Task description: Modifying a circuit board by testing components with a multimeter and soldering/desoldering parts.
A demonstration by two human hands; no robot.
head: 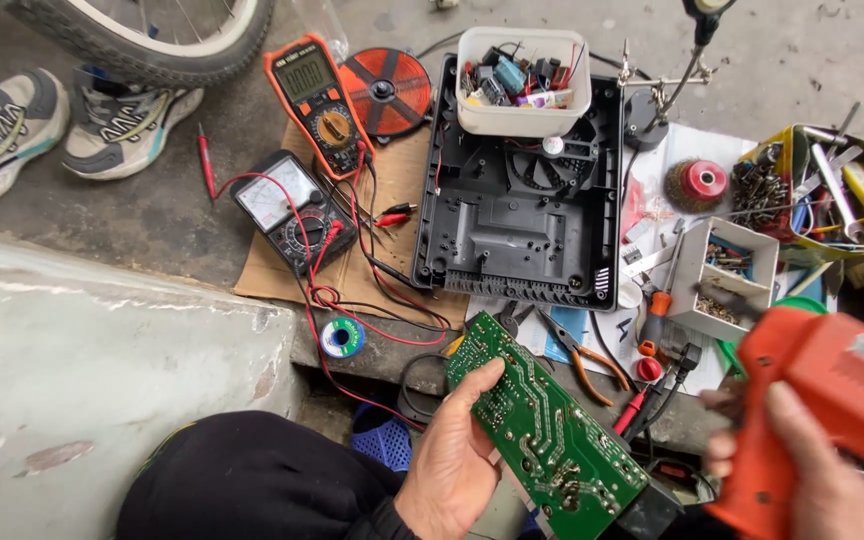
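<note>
A green circuit board (542,425), flat and rectangular w/ pale solder traces, is held in the left hand (452,460); the grip is closed on its long edge, thumb on top. An orange plastic soldering gun (812,400), chunky and blurred, is gripped by the right hand (812,480), fingers wrapped round the handle. Landmark: the black plastic casing (522,210), ribbed and moulded, open side up. The board is held just below it, nearer the person. On the casing's top edge a white tub (522,115) of mixed components is seen. To its left, on brown cardboard (392,190), an orange digital multimeter (317,100) and a black analogue meter (292,210) are laid, w/ red and black leads tangled. Below-left, a small solder reel (342,337). To its right, a wire-brush wheel (697,184) and a yellow-green tool caddy (812,185).
</note>
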